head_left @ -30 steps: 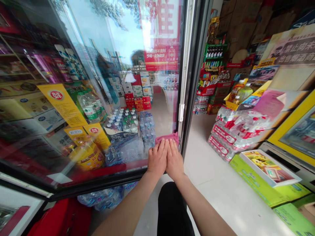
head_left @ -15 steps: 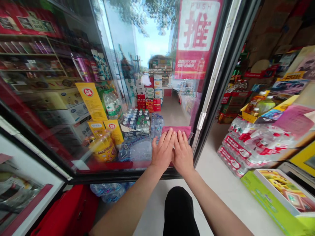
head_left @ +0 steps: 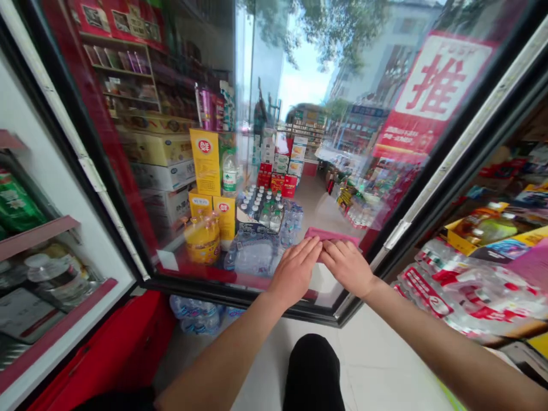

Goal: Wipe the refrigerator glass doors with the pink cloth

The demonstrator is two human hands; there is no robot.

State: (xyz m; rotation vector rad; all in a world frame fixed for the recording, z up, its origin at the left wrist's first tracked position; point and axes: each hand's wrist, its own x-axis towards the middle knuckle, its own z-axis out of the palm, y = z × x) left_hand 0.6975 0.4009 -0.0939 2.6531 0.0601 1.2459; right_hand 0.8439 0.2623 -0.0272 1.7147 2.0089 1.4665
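A pink cloth (head_left: 329, 236) lies folded flat against the lower right of a glass door pane (head_left: 265, 171). My left hand (head_left: 296, 268) rests on the cloth's left part, its fingers stretched out, close together and lying flat. Right beside it, my right hand (head_left: 349, 265) presses on the cloth with fingers bent over its lower edge. The fingertips of both hands nearly meet. What lies under the palms is hidden.
Black door frame (head_left: 240, 294) runs along the bottom and sides. A red PUSH sign (head_left: 436, 85) is on the glass. Bottle packs (head_left: 466, 285) stand at right, water packs (head_left: 197, 314) below the door, a red cabinet (head_left: 120, 348) and shelf (head_left: 43, 237) at left. My knee (head_left: 314, 371) shows below.
The view has turned, and the door appears tilted and further right. Both hands and the cloth appear further right and slightly lower. My right fingers have gone from flat to bent.
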